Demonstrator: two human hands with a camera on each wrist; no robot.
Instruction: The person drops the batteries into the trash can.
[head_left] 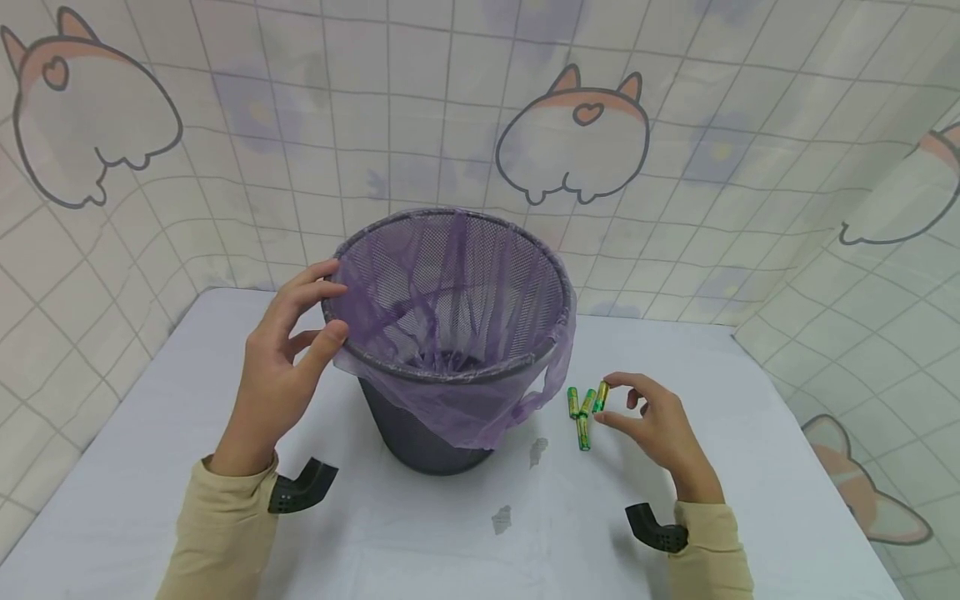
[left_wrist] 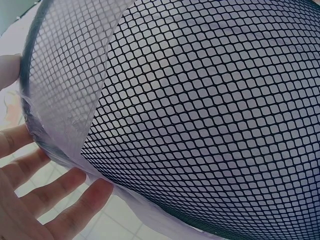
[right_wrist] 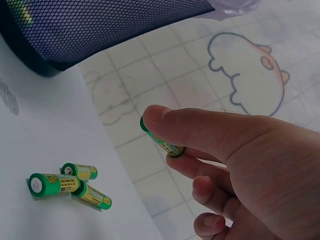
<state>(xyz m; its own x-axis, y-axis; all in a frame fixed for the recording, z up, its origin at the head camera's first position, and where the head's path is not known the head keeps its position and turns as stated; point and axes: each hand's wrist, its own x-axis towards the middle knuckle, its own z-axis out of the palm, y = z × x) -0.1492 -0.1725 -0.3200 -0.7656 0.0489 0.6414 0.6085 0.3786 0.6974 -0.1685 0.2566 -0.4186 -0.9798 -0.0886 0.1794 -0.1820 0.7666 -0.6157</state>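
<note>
Right wrist view, right grip [right_wrist: 260, 165] nearly closed, battery [right_wrist: 171, 147] pinched between thumb [right_wrist: 200, 126] and forefinger [right_wrist: 184, 166]

Both hands [head_left: 276, 367] [head_left: 656, 425] forward, well apart

Four batteries [right_wrist: 57, 184], one bin [head_left: 401, 429]

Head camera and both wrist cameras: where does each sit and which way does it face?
Head: worn on the head, looking forward and down at the bin and four batteries; left hand, right hand and sleeves show.
Left wrist: on that wrist, facing the bin's mesh; the left hand shows.
Right wrist: on that wrist, facing the batteries; the right hand shows, pinching one.
Head and right wrist share the right hand and batteries.
</note>
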